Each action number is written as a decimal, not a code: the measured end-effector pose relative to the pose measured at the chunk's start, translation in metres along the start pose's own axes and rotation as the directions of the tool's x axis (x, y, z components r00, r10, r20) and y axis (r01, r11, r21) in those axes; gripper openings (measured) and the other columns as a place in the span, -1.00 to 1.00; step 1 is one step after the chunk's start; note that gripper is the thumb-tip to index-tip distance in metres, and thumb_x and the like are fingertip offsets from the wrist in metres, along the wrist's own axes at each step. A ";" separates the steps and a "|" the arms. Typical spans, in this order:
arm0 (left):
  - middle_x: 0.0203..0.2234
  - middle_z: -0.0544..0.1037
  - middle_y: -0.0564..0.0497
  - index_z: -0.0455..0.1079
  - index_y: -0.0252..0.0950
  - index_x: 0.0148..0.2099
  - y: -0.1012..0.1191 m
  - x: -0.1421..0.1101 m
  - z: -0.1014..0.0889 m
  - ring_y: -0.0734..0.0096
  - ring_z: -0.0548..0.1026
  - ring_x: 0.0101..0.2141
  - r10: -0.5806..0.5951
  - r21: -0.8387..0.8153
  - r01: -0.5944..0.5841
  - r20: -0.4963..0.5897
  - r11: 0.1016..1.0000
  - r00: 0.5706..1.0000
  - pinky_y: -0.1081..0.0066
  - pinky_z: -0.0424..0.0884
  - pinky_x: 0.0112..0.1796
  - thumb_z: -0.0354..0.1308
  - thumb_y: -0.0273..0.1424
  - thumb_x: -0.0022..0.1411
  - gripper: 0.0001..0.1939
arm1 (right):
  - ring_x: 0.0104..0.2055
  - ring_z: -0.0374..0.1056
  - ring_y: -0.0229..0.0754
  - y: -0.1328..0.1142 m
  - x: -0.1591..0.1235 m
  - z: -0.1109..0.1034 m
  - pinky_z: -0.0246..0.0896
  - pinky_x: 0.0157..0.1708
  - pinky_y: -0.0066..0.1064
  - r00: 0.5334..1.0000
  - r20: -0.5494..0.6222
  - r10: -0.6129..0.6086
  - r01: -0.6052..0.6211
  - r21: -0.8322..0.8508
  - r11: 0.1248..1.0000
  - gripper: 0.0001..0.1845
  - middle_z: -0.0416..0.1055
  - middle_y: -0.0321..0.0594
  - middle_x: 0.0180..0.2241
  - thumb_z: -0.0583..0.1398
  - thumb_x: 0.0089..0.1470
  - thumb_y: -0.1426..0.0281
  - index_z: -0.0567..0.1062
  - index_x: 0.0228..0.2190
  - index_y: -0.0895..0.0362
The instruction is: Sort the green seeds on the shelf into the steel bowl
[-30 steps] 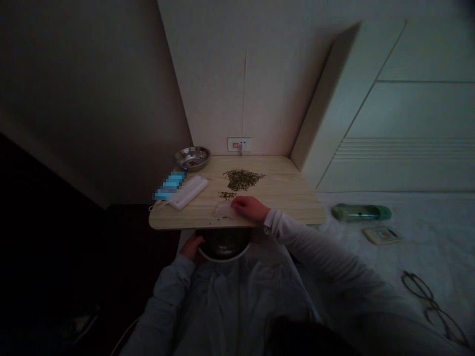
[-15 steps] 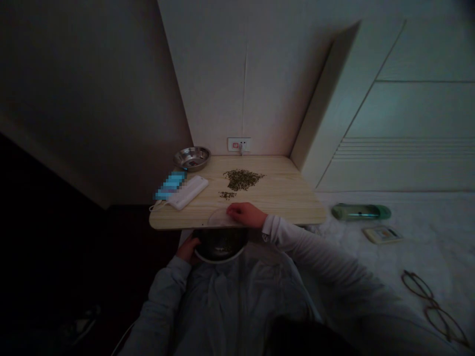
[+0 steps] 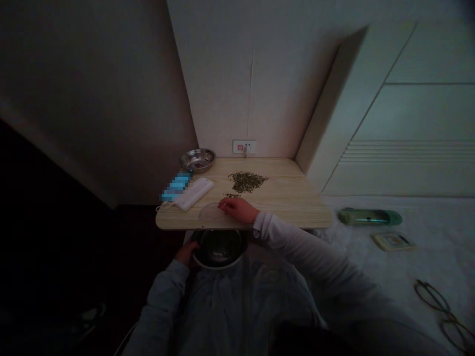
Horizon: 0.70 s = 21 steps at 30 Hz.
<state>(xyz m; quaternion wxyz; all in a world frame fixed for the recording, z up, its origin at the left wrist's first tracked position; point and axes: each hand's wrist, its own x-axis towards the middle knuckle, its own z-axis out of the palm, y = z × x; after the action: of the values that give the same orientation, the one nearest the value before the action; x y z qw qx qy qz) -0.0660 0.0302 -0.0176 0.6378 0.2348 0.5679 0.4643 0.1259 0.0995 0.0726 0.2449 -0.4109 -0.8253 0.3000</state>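
My left hand (image 3: 187, 253) grips the left rim of a dark bowl with a pale rim (image 3: 218, 252), held just under the table's front edge. My right hand (image 3: 239, 209) is over the front of the table, its fingers closed on a thin, translucent, rounded sheet (image 3: 211, 212) lying against the wood. What the sheet is exactly I cannot make out. Behind the hand lies a small patch of greenish-brown grains (image 3: 232, 196), partly hidden by it. Farther back spreads a larger pile of the same grains (image 3: 248, 182). One dark speck sits near the front edge.
On the wooden table (image 3: 293, 198) are a steel bowl (image 3: 197, 160), a blurred-out phone (image 3: 176, 186) and a white power bank (image 3: 193, 194) with a cable. A socket (image 3: 244, 147) is on the wall. To the right, a green bottle (image 3: 370, 217), a pale device (image 3: 393, 241) and glasses (image 3: 432, 296) lie on white bedding.
My right hand and the sheet have moved toward the front edge, then left. The few grains near that edge have gone from the table except one speck. The bowl moved slightly nearer my body.
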 end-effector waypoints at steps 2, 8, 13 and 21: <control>-0.62 0.45 0.08 0.31 -0.29 -0.24 0.000 0.000 -0.006 0.31 0.42 -0.54 0.008 0.016 -0.008 -0.023 1.000 1.000 0.41 0.26 -0.58 0.01 -0.58 -0.34 -0.53 | -0.47 0.18 -0.38 -0.002 0.009 0.005 0.04 -0.40 -0.52 1.000 0.001 0.003 -0.003 -0.026 1.000 -0.76 0.32 -0.30 -0.51 -0.02 -0.05 0.38 0.37 -0.34 0.15; -0.67 0.42 0.11 0.32 -0.29 -0.26 0.000 0.000 -0.011 0.35 0.40 -0.59 -0.038 -0.001 0.038 -0.072 0.999 0.997 0.41 0.24 -0.60 0.02 -0.59 -0.36 -0.53 | -0.39 0.21 -0.33 -0.004 0.017 0.021 0.03 -0.38 -0.51 1.000 0.020 0.001 0.001 -0.108 0.994 -0.76 0.36 -0.26 -0.41 -0.02 -0.06 0.37 0.39 -0.35 0.13; -0.73 0.37 0.14 0.33 -0.30 -0.33 0.000 0.000 -0.009 0.38 0.38 -0.63 -0.027 0.001 0.027 -0.082 1.000 0.996 0.41 0.24 -0.59 0.01 -0.60 -0.36 -0.60 | -0.41 0.22 -0.33 -0.004 0.012 0.023 0.03 -0.40 -0.51 0.998 0.062 -0.016 0.024 -0.122 0.992 -0.74 0.37 -0.25 -0.43 -0.02 -0.06 0.35 0.39 -0.35 0.12; -0.75 0.39 0.14 0.29 -0.29 -0.42 -0.003 0.003 -0.010 0.36 0.39 -0.63 -0.026 -0.015 0.026 -0.011 1.000 1.000 0.41 0.24 -0.60 0.00 -0.59 -0.35 -0.70 | -0.46 0.18 -0.36 0.001 -0.005 0.015 0.04 -0.42 -0.53 0.997 0.069 -0.037 0.037 -0.008 0.999 -0.75 0.34 -0.27 -0.48 -0.02 -0.07 0.37 0.39 -0.36 0.16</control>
<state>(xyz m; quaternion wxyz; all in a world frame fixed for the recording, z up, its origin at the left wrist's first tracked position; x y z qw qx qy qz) -0.0750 0.0290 -0.0235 0.6424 0.2200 0.5709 0.4615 0.1197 0.0919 0.0607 0.2200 -0.3860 -0.8421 0.3056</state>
